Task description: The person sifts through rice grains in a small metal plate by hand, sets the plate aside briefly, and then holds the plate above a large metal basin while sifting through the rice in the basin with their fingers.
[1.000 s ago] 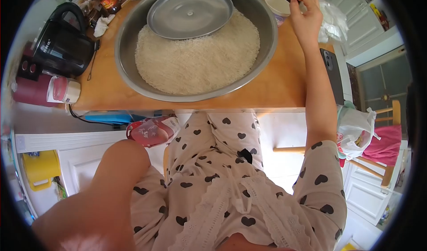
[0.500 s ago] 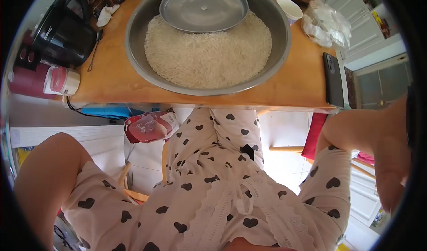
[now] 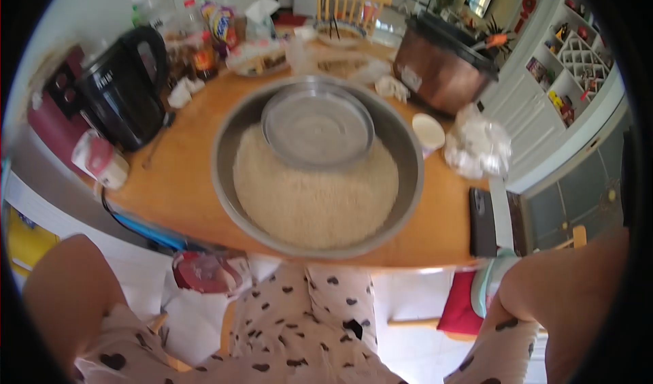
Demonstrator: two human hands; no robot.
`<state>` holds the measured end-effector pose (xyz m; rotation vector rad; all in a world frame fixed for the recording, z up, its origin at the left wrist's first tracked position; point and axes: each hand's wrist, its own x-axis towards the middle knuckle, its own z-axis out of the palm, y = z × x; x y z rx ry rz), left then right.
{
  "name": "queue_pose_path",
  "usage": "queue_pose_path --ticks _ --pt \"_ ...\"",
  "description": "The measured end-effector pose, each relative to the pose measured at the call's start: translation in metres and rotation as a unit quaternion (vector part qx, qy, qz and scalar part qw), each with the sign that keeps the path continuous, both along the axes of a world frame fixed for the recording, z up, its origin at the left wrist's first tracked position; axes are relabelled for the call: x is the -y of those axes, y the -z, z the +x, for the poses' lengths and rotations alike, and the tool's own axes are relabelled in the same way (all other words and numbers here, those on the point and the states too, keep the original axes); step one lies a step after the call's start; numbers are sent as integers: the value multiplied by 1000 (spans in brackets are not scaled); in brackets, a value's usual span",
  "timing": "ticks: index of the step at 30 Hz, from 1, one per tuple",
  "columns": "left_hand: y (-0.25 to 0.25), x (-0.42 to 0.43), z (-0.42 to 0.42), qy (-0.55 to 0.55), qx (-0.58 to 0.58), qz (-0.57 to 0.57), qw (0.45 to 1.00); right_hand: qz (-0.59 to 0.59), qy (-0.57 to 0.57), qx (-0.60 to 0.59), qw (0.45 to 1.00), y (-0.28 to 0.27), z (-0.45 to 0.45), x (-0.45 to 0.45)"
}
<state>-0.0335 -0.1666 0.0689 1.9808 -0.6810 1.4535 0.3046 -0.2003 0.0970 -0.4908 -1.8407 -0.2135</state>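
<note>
Neither of my hands shows. Only my bent left arm (image 3: 75,295) at the lower left and my bent right arm (image 3: 571,295) at the lower right are visible. In front of me a wide steel basin (image 3: 228,200) stands on the wooden table. White rice (image 3: 316,204) covers its bottom. A round, shallow metal dish (image 3: 318,129) rests on the rice at the far side of the basin, apart from both arms.
A black kettle (image 3: 126,91) stands at the left. To the right are a paper cup (image 3: 428,134), a plastic bag (image 3: 479,142), a phone (image 3: 482,221) and a brown cooker (image 3: 445,64). Bottles and a plate (image 3: 257,60) lie farther back.
The view has tilted up, bringing the far table, chair and cooker into sight. The basin appears lower in view. Part of my right hand has left the frame at the right.
</note>
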Motion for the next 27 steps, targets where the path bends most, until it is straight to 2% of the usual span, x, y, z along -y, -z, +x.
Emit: queue_pose_path --ticks 8,12,14,16,17,18,19,20,22,24,27 --pt "-4 -7 -6 -6 16 12 1000 15 10 -13 1000 -5 9 11" --pt "-21 -14 -18 2 31 11 999 -13 84 -68 994 -5 8 -19" --pt "-35 -21 -30 3 48 10 999 -66 137 -98 984 4 7 -44" --pt "-47 -44 -50 -15 109 -22 994 -186 161 -86 965 18 -1 -63" --pt "-44 -67 -58 -57 146 -59 986 -267 163 -62 948 26 -7 -73" --pt "-32 -109 -68 -162 162 -110 967 -351 165 -26 921 34 -15 -82" --pt "-7 -160 -74 -301 113 -124 939 -453 177 36 873 41 -24 -88" --pt "14 -197 -71 -433 62 -132 889 -481 175 33 858 52 -28 -98" --pt "32 -219 -11 -465 -165 -271 826 -512 178 56 839 78 -27 -123" --pt "58 -256 7 -420 -301 -217 828 -532 193 84 820 93 -26 -146" --pt "75 -289 24 -418 -356 -138 824 -598 206 99 768 105 -31 -180"
